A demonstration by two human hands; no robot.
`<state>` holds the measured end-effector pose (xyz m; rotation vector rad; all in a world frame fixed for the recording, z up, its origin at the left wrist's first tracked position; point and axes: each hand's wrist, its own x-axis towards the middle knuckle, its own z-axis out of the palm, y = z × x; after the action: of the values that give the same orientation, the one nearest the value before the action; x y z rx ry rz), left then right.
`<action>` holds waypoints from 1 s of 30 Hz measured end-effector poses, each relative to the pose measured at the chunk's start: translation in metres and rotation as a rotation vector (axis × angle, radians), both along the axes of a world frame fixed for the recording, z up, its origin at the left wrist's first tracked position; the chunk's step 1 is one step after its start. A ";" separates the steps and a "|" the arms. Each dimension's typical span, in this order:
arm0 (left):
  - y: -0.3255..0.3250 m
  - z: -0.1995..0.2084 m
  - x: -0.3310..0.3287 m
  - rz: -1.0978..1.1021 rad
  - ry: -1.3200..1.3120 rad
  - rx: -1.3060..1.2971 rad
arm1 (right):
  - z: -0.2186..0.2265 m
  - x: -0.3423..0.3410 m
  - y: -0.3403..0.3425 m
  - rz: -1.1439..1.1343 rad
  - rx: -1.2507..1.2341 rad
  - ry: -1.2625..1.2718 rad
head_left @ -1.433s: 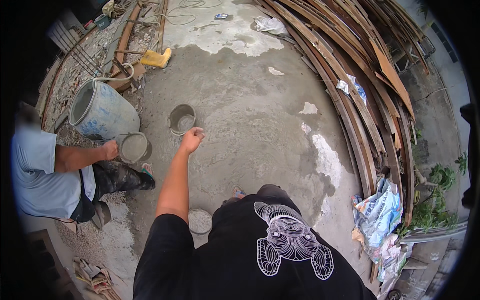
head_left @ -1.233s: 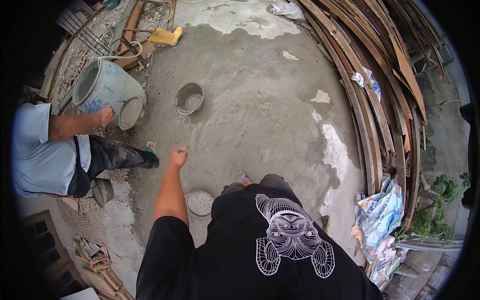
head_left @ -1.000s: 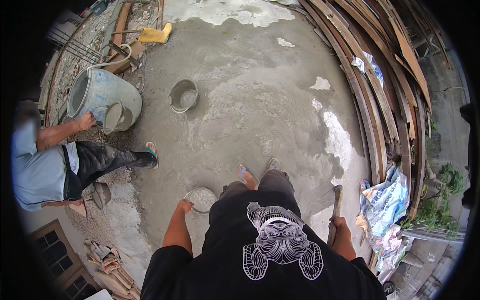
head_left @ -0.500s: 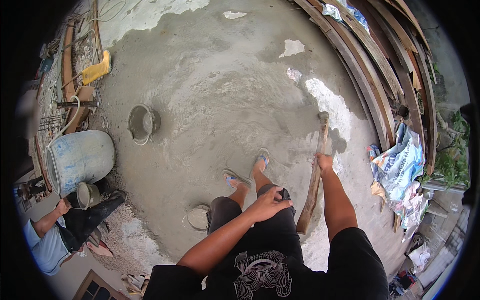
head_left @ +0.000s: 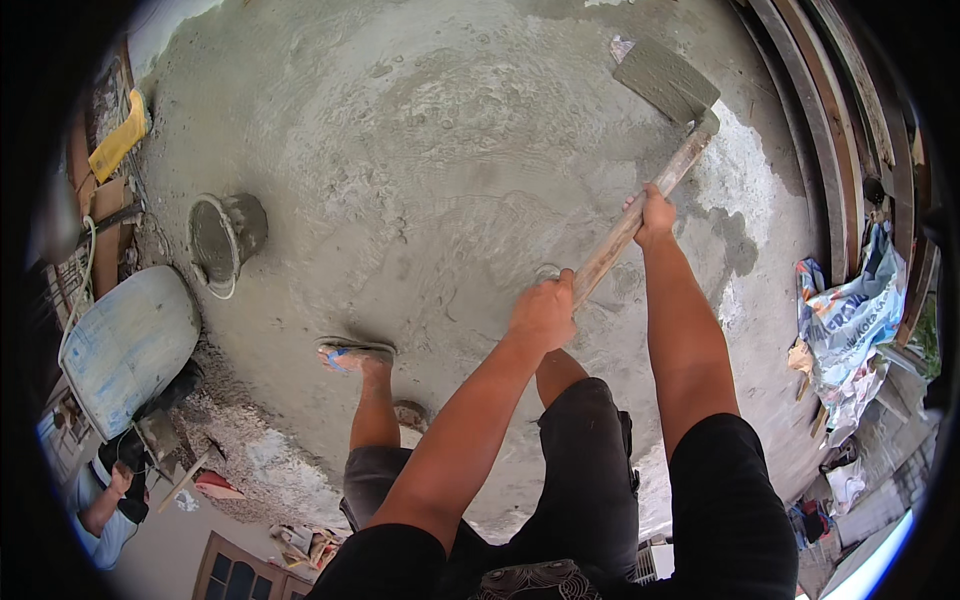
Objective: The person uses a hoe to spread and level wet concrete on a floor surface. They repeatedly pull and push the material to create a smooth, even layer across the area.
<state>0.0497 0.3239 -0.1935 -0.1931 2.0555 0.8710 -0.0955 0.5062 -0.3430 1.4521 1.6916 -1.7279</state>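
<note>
Both my hands grip the wooden handle of a hoe (head_left: 612,250). My left hand (head_left: 545,312) is wrapped round the near end of the handle. Farther up, my right hand (head_left: 655,212) closes on it below the head. The broad hoe blade (head_left: 662,82), coated in grey mortar, is at the upper right, over the wet cement (head_left: 430,190) near a pale dry patch. I cannot tell whether the blade touches the ground. My left foot (head_left: 345,355), in a sandal with a blue strap, stands in the wet cement; my right foot is mostly hidden behind my left hand.
A bucket (head_left: 243,225) stands at the left, near a large blue-grey barrel (head_left: 135,345) and a yellow boot (head_left: 118,138). At lower left, a co-worker's hand (head_left: 121,478) is beside another bucket. Planks (head_left: 815,130) and plastic sacks (head_left: 850,315) line the right side.
My left hand has left my thigh and taken hold of the hoe handle. The hoe has swung up and forward, bringing its blade into plain view. My left foot has stepped out leftward.
</note>
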 end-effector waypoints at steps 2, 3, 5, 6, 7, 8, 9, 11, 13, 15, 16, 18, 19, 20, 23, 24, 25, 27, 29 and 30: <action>-0.016 -0.025 0.012 0.002 -0.035 -0.021 | -0.032 0.006 -0.017 0.107 0.186 -0.090; -0.027 -0.032 0.022 -0.011 -0.069 -0.032 | -0.044 0.017 -0.026 0.100 0.239 -0.122; -0.056 -0.039 0.042 -0.009 -0.142 -0.015 | -0.057 0.041 -0.048 0.097 0.345 -0.127; -0.073 -0.042 0.050 -0.017 -0.191 -0.015 | -0.061 0.057 -0.064 0.104 0.398 -0.105; -0.089 -0.046 0.055 -0.036 -0.168 -0.002 | -0.063 0.069 -0.079 0.100 0.470 -0.104; -0.109 -0.043 0.069 -0.050 -0.187 -0.003 | -0.061 0.086 -0.097 0.088 0.413 -0.114; -0.131 -0.038 0.087 -0.069 -0.209 -0.014 | -0.057 0.106 -0.115 0.069 0.371 -0.155; -0.180 -0.035 0.114 -0.089 -0.214 -0.007 | -0.052 0.136 -0.161 0.030 0.313 -0.182; -0.232 -0.031 0.146 -0.134 -0.208 -0.019 | -0.045 0.176 -0.210 -0.015 0.280 -0.199; -0.281 -0.029 0.177 -0.196 -0.177 -0.048 | -0.041 0.209 -0.259 -0.037 0.278 -0.196; -0.301 -0.027 0.194 -0.207 -0.171 -0.075 | -0.037 0.226 -0.279 -0.061 0.300 -0.234; -0.335 -0.018 0.230 -0.234 -0.121 -0.148 | -0.019 0.266 -0.313 -0.222 0.026 -0.138; -0.348 -0.009 0.250 -0.229 -0.107 -0.190 | -0.007 0.282 -0.323 -0.266 -0.159 -0.236; -0.359 0.004 0.269 -0.220 -0.038 -0.232 | 0.005 0.296 -0.331 -0.305 -0.365 -0.310; -0.379 0.044 0.312 -0.206 -0.103 -0.254 | 0.048 0.341 -0.358 -0.334 -0.440 -0.316; -0.376 0.057 0.321 -0.225 -0.145 -0.275 | 0.062 0.350 -0.359 -0.356 -0.419 -0.338; -0.369 0.064 0.325 -0.213 -0.132 -0.263 | 0.071 0.354 -0.351 -0.382 -0.441 -0.286; -0.344 0.067 0.319 -0.222 -0.153 -0.257 | 0.083 0.352 -0.327 -0.428 -0.402 -0.224; -0.299 0.051 0.294 -0.240 -0.087 -0.184 | 0.079 0.327 -0.274 -0.425 -0.272 -0.109; -0.272 0.039 0.277 -0.246 -0.032 -0.153 | 0.072 0.309 -0.240 -0.437 -0.225 -0.107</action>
<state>0.3265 0.0515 -0.1548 -0.0351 2.0642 0.5574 0.2134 0.2665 -0.2714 1.8621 1.1379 -1.9350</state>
